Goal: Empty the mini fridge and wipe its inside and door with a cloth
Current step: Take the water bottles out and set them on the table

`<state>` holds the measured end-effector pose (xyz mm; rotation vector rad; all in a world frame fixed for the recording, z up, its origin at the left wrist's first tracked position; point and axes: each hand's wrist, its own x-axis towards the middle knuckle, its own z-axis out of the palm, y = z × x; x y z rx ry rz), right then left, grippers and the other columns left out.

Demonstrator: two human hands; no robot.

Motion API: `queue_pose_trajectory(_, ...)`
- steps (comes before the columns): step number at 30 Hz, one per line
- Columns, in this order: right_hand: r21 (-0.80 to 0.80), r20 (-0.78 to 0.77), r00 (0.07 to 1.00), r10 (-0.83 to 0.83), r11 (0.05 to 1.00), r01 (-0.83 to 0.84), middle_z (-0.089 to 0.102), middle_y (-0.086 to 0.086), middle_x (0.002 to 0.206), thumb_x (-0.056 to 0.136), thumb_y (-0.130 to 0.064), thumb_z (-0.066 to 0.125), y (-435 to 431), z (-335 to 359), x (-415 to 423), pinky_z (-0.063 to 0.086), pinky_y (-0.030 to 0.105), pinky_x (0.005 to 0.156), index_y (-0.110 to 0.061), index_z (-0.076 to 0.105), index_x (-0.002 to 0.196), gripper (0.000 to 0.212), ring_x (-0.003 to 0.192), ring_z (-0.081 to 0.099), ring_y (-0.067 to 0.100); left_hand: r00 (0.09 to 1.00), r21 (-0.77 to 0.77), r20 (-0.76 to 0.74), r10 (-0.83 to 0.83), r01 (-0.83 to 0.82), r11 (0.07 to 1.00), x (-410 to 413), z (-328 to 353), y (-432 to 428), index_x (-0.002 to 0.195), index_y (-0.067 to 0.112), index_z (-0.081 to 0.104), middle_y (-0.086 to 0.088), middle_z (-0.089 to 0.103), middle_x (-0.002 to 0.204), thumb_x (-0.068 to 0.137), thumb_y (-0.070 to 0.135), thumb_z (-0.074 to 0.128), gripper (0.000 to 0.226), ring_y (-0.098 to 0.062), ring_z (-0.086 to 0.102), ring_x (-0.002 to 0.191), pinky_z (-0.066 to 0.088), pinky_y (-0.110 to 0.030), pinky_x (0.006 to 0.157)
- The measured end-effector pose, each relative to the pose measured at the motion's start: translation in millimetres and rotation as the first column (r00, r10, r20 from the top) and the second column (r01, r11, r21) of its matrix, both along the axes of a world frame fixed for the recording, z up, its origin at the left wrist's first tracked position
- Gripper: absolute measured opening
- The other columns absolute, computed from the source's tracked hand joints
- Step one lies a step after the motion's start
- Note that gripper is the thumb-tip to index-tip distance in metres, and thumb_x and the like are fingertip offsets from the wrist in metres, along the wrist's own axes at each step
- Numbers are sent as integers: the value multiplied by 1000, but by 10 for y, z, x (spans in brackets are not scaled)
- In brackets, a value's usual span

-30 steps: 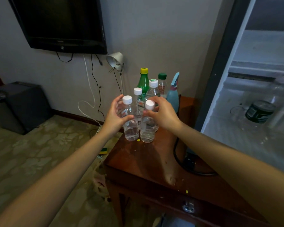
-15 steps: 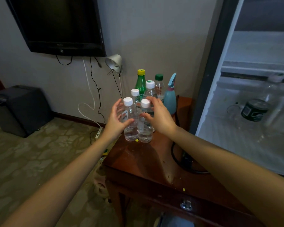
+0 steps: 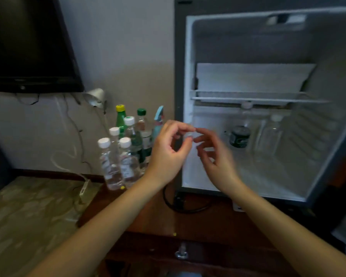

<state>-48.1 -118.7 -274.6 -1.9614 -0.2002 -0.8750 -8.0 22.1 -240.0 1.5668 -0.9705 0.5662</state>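
Mini fridge [image 3: 248, 43] open on the desk, two bottles inside

Nearest, at the front edge of the desk [image 3: 148, 220]: a metal drawer knob [image 3: 181, 253]. Further in, a black cable [image 3: 180, 208] looped on the wood just before the fridge. Above it, left hand [image 3: 166, 154] and right hand [image 3: 218, 164] raised in front of the fridge opening, tips almost meeting. Fingers of both loosely curled, gripping nothing that can be made out through the blur.

Left of the hands, upright on the desk and close together: three clear water bottles [image 3: 110, 162] with white caps. Behind them, nearer the wall, a green bottle [image 3: 120, 118] with a yellow cap, a green-capped bottle [image 3: 141, 119] and a blue spray bottle [image 3: 158, 116].

At the right of the desk, the fridge itself, front open. Under its white shelf [image 3: 248, 96], toward the back: a dark-labelled bottle [image 3: 239, 136] and, just beside it, a clear bottle [image 3: 272, 132], both upright.

Far left on the wall, a dark television [image 3: 28, 47], with a small white lamp [image 3: 96, 95] below its corner.
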Motion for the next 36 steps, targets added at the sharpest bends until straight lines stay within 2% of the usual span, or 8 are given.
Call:
queue_pose_trajectory(3, 31, -39, 983, -178, 983, 179, 59, -5, 106, 90, 4, 50, -601, -63, -235, 44, 10, 71, -32, 47, 121, 48, 87, 55, -3, 977, 16, -182, -107, 112, 994, 33, -42, -709, 103, 23, 59, -5, 60, 110, 86, 5, 64, 25, -11, 58, 95, 47, -21, 82)
queue_pose_trajectory(7, 91, -88, 962, -260, 959, 268, 56, -14, 107, 93, 0, 50, -1150, -82, -419, 45, 12, 74, -39, 46, 116, 46, 87, 53, -3, 870, 14, -489, -68, 86, 996, 370, -107, -1632, 127, 7, 49, -12, 48, 129, 78, 10, 76, 56, -20, 53, 108, 46, -22, 85)
queue_pose_trajectory(10, 91, -115, 948, -296, 947, 307, 53, -17, 111, 94, -1, 49, -1356, -87, -468, 44, 10, 74, -35, 47, 120, 43, 92, 51, -9, 879, 155, -474, 53, 24, 988, 693, -230, -2136, 132, 7, 45, -14, 47, 130, 69, 24, 85, 77, -27, 49, 119, 45, -36, 98)
queue_pose_trajectory(15, 3, -114, 931, -347, 937, 350, 50, -6, 123, 93, -2, 50, -1513, -54, -515, 44, 7, 78, -36, 47, 118, 43, 97, 50, -9, 851, 256, -499, 162, -33, 966, 961, -447, -2615, 138, 9, 39, -14, 51, 132, 51, 41, 91, 106, -30, 50, 122, 46, -43, 99)
queue_pose_trajectory(19, 23, -75, 890, -449, 892, 452, 39, -1, 134, 91, 0, 51, -1595, -12, -408, 44, 31, 101, -22, 45, 133, 49, 119, 45, 11, 832, 172, -538, 136, -50, 984, 983, -510, -2749, 133, 10, 41, -12, 55, 126, 56, 28, 91, 94, -27, 55, 115, 47, -42, 97)
queue_pose_trajectory(26, 273, -97, 717, -691, 674, 686, 33, 14, 146, 87, -2, 59, -1769, -59, 303, 29, 42, 111, -14, 32, 144, 65, 134, 31, 30, 876, -14, -480, 41, -55, 998, 708, -711, -2471, 125, 10, 45, -5, 56, 120, 64, 18, 86, 74, -19, 57, 108, 49, -33, 94)
queue_pose_trajectory(32, 151, -277, 640, -717, 625, 766, 17, 12, 157, 83, -16, 71, -1981, -374, 584, 20, 38, 113, -18, 15, 151, 89, 143, 16, 28, 935, 8, -354, -25, 30, 1000, 518, -820, -2118, 122, 22, 44, 16, 52, 116, 67, 14, 85, 69, 9, 52, 102, 48, -17, 88)
queue_pose_trajectory(36, 101, -299, 621, -724, 623, 775, 25, 12, 153, 81, -13, 72, -2128, -388, 643, 18, 28, 109, -14, 21, 150, 85, 140, 22, 27, 963, 79, -266, -46, 69, 994, 400, -758, -1967, 122, 23, 46, 21, 50, 116, 68, 20, 85, 66, 3, 51, 106, 49, -17, 88)
